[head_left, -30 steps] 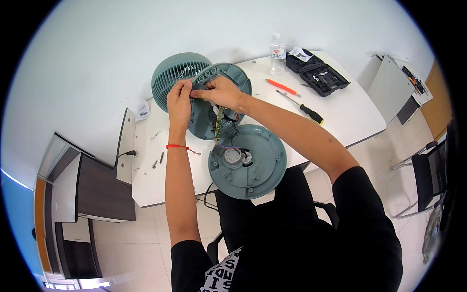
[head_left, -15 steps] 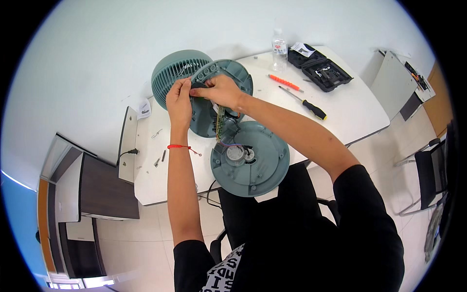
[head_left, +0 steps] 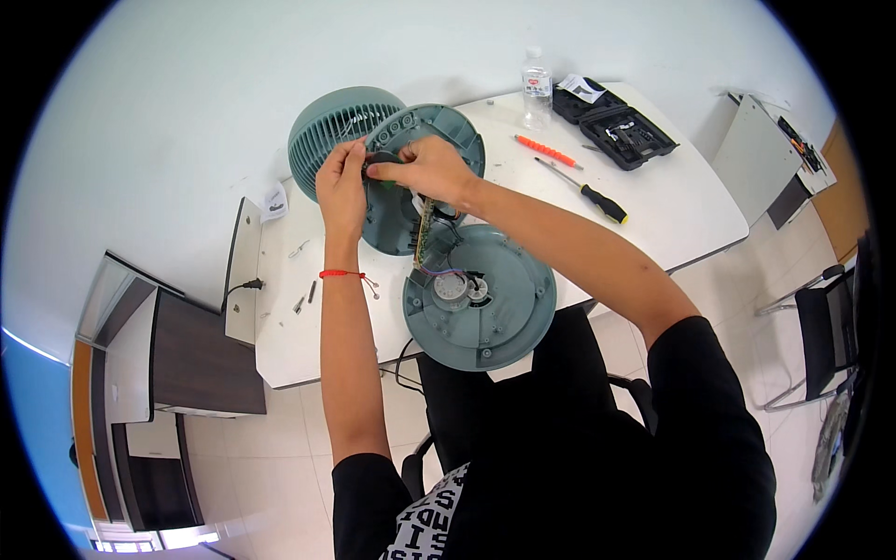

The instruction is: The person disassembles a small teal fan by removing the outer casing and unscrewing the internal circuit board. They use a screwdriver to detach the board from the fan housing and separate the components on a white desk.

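Near the desk's [head_left: 667, 207] far edge, right hand [head_left: 435, 171] pinches dark part [head_left: 384, 160]; left hand [head_left: 343, 184] adjoins its left side, hold indeterminable.

Dark piece [head_left: 384, 158] partly hidden; outline unclear

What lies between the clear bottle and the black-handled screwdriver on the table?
The head view shows an orange rod lying between the bottle and the screwdriver.
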### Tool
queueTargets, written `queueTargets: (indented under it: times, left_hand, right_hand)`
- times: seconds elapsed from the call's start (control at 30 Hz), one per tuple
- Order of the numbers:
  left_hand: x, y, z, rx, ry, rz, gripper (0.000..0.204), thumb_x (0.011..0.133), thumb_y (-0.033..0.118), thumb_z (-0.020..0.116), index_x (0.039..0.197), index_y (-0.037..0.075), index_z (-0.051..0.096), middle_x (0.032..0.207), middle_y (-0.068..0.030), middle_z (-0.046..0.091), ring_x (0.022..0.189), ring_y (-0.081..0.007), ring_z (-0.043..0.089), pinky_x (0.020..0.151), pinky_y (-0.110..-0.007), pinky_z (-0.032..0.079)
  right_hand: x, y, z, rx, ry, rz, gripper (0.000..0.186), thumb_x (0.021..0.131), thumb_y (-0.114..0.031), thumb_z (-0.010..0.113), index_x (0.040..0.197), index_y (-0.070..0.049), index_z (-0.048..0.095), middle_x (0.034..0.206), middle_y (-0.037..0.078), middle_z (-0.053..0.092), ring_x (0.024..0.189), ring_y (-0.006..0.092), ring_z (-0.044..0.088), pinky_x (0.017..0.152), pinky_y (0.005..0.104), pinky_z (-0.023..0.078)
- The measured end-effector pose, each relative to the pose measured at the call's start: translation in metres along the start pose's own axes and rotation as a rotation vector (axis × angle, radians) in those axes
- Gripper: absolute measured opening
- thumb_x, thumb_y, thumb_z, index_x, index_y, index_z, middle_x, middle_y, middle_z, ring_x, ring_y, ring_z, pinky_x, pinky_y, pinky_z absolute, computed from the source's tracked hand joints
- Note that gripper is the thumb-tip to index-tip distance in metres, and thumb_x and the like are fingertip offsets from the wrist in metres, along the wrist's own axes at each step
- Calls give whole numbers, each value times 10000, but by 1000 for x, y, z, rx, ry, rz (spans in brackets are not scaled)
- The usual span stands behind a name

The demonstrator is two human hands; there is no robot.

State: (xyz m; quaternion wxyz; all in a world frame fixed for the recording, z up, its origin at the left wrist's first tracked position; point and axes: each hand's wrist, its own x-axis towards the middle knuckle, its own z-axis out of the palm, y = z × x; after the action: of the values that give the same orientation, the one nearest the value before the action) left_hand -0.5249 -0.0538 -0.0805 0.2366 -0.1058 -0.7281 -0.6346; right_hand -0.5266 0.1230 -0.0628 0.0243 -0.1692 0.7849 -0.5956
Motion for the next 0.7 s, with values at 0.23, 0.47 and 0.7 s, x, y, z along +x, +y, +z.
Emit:
queueTargets:
  times: [0.23,0.47,0.7]
  left_hand:
    - [-2,3,3,5,23,74,310,1060,217,592,1193,-31,723,951,-86,768,903,-92,617,839,-254,452]
    - [-5,-5,-5,-57,38,28,282,1061,216,599,1134,-29,718,975,-101,774,917,-120,648,913,-279,465]
    - [-8,-6,-5,-99,55,5,282,1066,229,603,1100,-31,708,1018,-116,772,963,-162,694,959,-300,485]
  right_hand:
    - [-14,16,-33,-105,-59,-146,468,829,-438,837,866,12,716,756,65,657,723,151,614,677,309,489]
    - [-48,42,-58,-149,-34,-403,388,835,-269,851,975,41,664,896,71,619,797,144,612,735,303,501]
    - [-100,48,-66,-283,-11,-481,352,834,-196,834,1117,-21,720,1070,92,673,973,236,676,855,346,546]
